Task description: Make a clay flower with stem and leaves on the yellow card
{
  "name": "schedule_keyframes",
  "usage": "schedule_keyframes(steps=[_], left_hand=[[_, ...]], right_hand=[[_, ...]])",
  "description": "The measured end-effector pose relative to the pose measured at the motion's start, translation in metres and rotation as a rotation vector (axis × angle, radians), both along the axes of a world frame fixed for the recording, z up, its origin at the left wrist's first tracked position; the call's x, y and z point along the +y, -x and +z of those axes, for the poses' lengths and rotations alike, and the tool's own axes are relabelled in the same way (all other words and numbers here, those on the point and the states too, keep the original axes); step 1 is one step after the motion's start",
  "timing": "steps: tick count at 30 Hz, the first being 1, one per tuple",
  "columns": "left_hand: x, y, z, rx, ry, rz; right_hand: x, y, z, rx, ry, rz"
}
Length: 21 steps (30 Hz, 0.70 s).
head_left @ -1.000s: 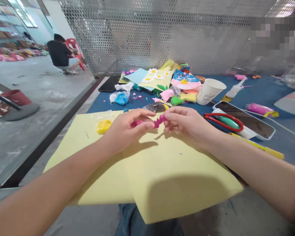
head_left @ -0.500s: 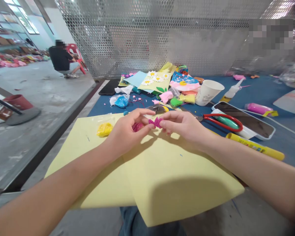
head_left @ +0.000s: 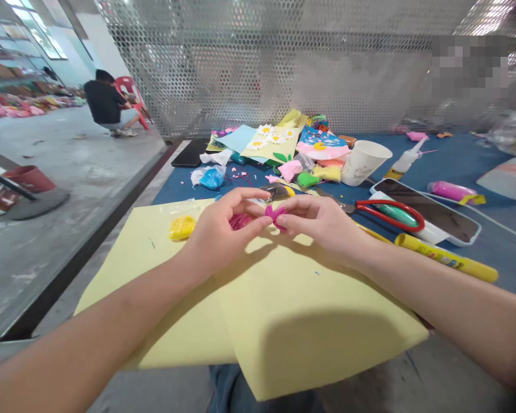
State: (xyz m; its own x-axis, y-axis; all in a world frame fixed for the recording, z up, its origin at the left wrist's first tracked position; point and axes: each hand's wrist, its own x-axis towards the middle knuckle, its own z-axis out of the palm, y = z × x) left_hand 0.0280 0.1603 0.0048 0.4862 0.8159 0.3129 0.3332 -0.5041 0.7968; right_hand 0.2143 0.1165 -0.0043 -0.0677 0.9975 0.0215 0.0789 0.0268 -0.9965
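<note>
A small magenta clay piece (head_left: 275, 215) with pointed, petal-like parts is pinched between both hands above the yellow paper (head_left: 327, 332). My left hand (head_left: 227, 226) grips its left side with thumb and fingers. On its right side, my right hand (head_left: 320, 221) holds it between thumb and forefinger. Behind the left fingers, partly hidden, lies a darker magenta lump (head_left: 239, 221). A bag of yellow clay (head_left: 182, 228) rests on the paper left of my left hand.
Red-handled scissors (head_left: 389, 211), a phone (head_left: 434, 209) and a yellow tube (head_left: 447, 257) lie at the right. Farther back are a paper cup (head_left: 365, 162), glue bottle (head_left: 406, 160), daisy-decorated sheet (head_left: 273, 140) and blue clay (head_left: 212, 177). A person (head_left: 107, 103) crouches far left.
The magenta piece has turned between my fingers, and its petal-like parts now spread upward and downward. Both hands stay in nearly the same place.
</note>
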Motion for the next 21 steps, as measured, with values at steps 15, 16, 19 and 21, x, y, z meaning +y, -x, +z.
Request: schedule_keyframes(steps=[15,16,19,21], left_hand=[[0.0003,0.0005,-0.0017,-0.031,-0.006,-0.007],[0.0004,0.0008,-0.002,-0.02,-0.013,-0.007],[0.0008,0.0009,-0.0019,0.005,-0.02,0.007],[0.001,0.0006,-0.0014,-0.002,-0.001,0.019]], right_hand=[[-0.0011,-0.0027,-0.0011,-0.09,-0.056,0.003],[-0.0016,-0.0024,-0.0003,-0.1,-0.062,0.005],[-0.0025,-0.0013,0.0013,-0.119,-0.078,0.004],[-0.002,-0.0014,0.001,-0.095,-0.065,0.004]])
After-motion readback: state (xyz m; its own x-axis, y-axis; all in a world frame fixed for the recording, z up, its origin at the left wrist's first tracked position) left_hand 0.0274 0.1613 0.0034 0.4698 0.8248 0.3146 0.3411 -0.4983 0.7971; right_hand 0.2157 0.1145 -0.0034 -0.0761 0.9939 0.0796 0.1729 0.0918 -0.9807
